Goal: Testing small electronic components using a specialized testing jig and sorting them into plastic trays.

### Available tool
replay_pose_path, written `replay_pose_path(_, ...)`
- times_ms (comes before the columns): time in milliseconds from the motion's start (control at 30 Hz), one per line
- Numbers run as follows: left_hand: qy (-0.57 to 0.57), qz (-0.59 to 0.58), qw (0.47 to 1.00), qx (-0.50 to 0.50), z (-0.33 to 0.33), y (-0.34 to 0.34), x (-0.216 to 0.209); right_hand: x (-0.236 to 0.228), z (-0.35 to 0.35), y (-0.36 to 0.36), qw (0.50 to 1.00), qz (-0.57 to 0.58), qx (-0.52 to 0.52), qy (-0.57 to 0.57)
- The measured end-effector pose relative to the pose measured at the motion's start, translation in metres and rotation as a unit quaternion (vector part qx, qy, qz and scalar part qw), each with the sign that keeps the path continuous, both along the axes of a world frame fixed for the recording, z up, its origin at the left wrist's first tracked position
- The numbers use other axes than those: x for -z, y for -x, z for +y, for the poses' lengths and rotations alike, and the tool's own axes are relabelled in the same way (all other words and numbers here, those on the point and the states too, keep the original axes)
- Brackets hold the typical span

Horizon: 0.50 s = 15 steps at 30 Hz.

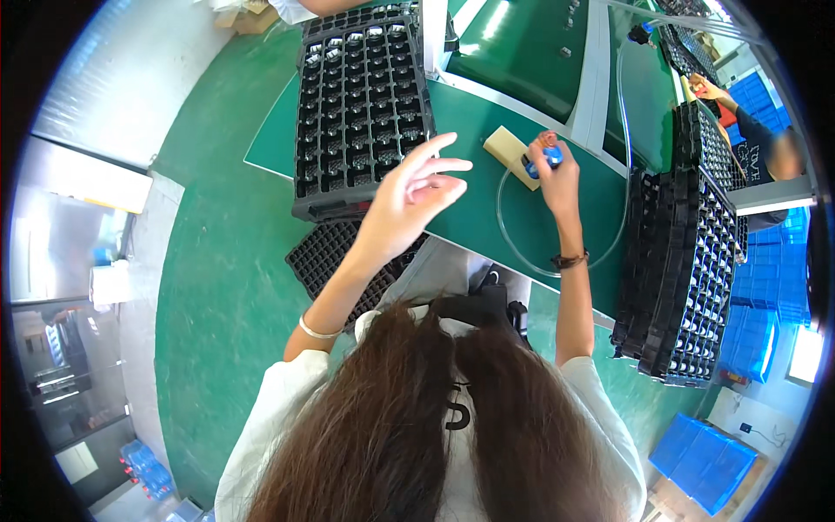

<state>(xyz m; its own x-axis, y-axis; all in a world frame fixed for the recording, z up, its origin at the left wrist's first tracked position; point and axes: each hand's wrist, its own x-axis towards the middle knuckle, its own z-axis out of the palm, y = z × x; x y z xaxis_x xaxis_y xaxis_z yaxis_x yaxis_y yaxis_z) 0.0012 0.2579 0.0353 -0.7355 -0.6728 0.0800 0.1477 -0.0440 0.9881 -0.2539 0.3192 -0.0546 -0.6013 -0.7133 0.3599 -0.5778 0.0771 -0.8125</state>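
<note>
My left hand (416, 190) hovers at the right edge of a black compartmented tray (304, 178), fingers apart and nothing in them. A few shiny pieces sit in the far compartments of that tray. To the right, my right hand (561, 180) is closed around a small blue hand tool (550, 157). A clear hose (499, 209) loops over the green table (470, 217) near this hand; where it joins the tool is hidden. Beneath the tool lies a pale yellow pad (504, 143), partly covered by my right hand.
A green conveyor belt (522, 52) with small parts runs behind a pale metal frame. Stacked black trays (696, 287) rise at the right. Another black tray (326, 258) lies low, below the table's near edge. Beyond the right stack, a co-worker's arm (722, 96) reaches in.
</note>
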Motion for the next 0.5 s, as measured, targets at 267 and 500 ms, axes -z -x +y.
replay_pose_path(267, 0.083, -0.051, 0.994, -0.057, -0.043, -0.022, -0.012, 0.027, -0.012, 0.015, 0.998, 0.015, -0.027, 0.049)
replay_pose_path(500, 0.226, -0.161, 0.947, -0.161, -0.127, -0.053, -0.008, 0.008, 0.044, 0.01, 0.998, -0.04, 0.0, -0.043)
